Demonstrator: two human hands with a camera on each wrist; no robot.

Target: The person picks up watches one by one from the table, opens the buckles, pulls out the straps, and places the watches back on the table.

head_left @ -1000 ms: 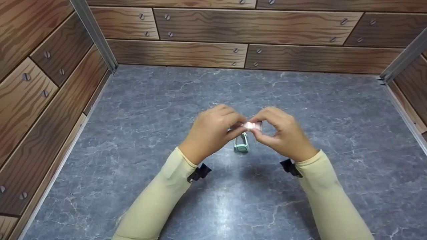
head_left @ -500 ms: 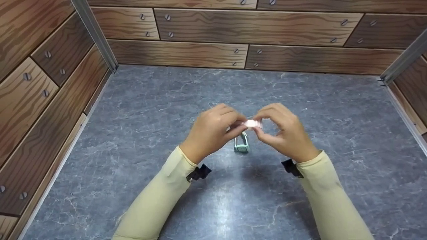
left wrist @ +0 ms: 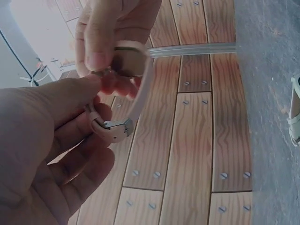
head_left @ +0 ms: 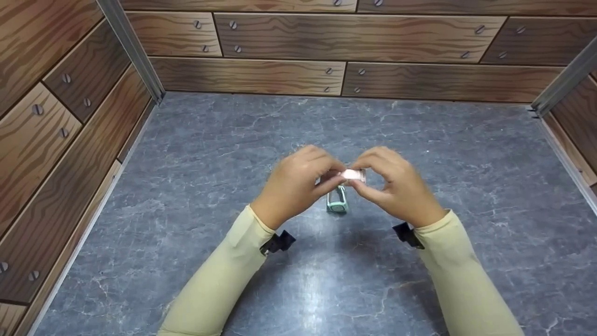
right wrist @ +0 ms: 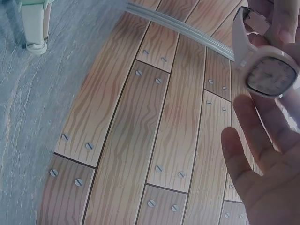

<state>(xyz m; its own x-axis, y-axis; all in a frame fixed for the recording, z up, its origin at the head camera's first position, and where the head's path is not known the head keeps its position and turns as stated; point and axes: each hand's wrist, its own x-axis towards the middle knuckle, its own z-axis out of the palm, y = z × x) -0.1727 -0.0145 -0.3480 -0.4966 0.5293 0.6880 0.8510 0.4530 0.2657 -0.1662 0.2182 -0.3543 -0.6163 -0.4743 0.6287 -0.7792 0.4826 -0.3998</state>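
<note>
Both hands hold a pale pink wristwatch (head_left: 353, 175) in front of the body, where glare whitens it in the head view. My left hand (head_left: 301, 175) pinches the strap (left wrist: 140, 101) close to the metal buckle (left wrist: 119, 125); the strap forms a closed loop in the left wrist view. My right hand (head_left: 394, 184) grips the watch near its case with thumb and fingertips. The square-rounded dial (right wrist: 271, 76) faces the right wrist camera. Below the hands, a mint-green wristwatch (head_left: 337, 205) stands on the table with its strap looped.
The grey marbled tabletop (head_left: 233, 140) spreads around the hands. Wood-patterned panels (head_left: 280, 37) wall it at the back and both sides, with metal posts (head_left: 133, 51) at the corners. A small black wrist camera (head_left: 278, 241) sits on each sleeve.
My right hand rose slightly and shifted right, then came back down and left along the pink watch. My left hand stays almost still, and the green watch has not moved.
</note>
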